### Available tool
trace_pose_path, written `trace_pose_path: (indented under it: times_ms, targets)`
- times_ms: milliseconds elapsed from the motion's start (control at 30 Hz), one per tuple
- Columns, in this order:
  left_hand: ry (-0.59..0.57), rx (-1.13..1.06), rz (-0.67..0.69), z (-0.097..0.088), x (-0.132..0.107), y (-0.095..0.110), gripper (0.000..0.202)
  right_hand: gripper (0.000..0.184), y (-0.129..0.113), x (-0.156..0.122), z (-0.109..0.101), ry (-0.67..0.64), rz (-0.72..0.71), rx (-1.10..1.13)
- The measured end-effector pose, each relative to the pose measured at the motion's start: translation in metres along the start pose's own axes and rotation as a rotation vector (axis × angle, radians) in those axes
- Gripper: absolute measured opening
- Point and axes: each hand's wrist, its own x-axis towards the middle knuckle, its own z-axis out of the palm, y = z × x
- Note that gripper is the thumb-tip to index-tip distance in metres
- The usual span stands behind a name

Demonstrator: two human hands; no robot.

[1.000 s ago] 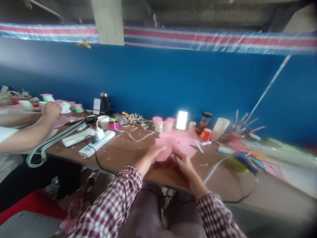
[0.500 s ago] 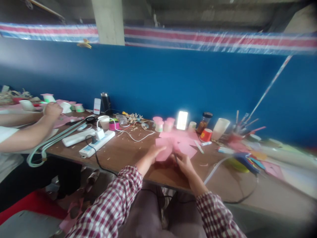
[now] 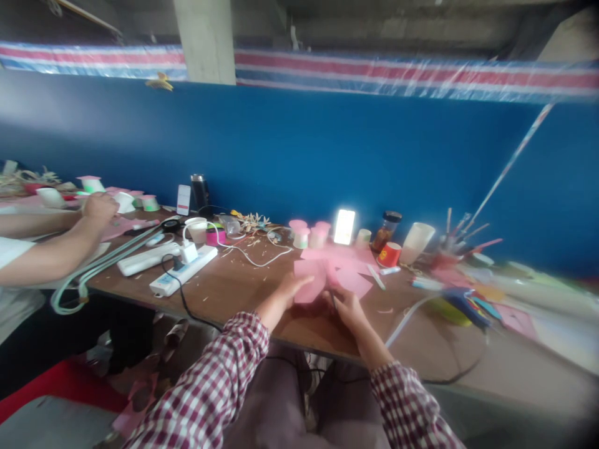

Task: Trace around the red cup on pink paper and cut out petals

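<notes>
My left hand (image 3: 294,288) grips a piece of pink paper (image 3: 309,284) at its left side, thumb on top, above the table's front edge. My right hand (image 3: 347,305) is closed beside the paper's right part, around a slim dark tool that looks like scissors (image 3: 334,302); its far end is hidden by the fingers and the paper. More pink sheets (image 3: 341,255) lie flat on the table just beyond both hands.
A lit phone (image 3: 344,226), pink-topped cups (image 3: 300,237), a red cup (image 3: 389,254) and a jar (image 3: 388,231) stand behind. A power strip (image 3: 183,272) with cables lies left, near a co-worker's arm (image 3: 60,249). Brushes (image 3: 452,240) and tape-like rolls (image 3: 456,312) are right.
My right hand's fingers have shifted very slightly at the dark tool. The paper and my left hand stay in place.
</notes>
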Motion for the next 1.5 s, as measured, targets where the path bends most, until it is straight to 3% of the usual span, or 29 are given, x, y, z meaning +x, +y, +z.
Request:
trace_pose_path:
  times_ms: [1300,1500]
  targets:
    - [-0.013,0.067,-0.036,-0.0091,0.0070,0.0023,0.046,0.037,0.0018,0.0014,0.0011,-0.011,0.027,0.032]
    - [-0.071,0.038,-0.045,-0.0074,0.0018,0.0048,0.045,0.040,0.0024,0.0009,0.0008,-0.026,0.019,0.060]
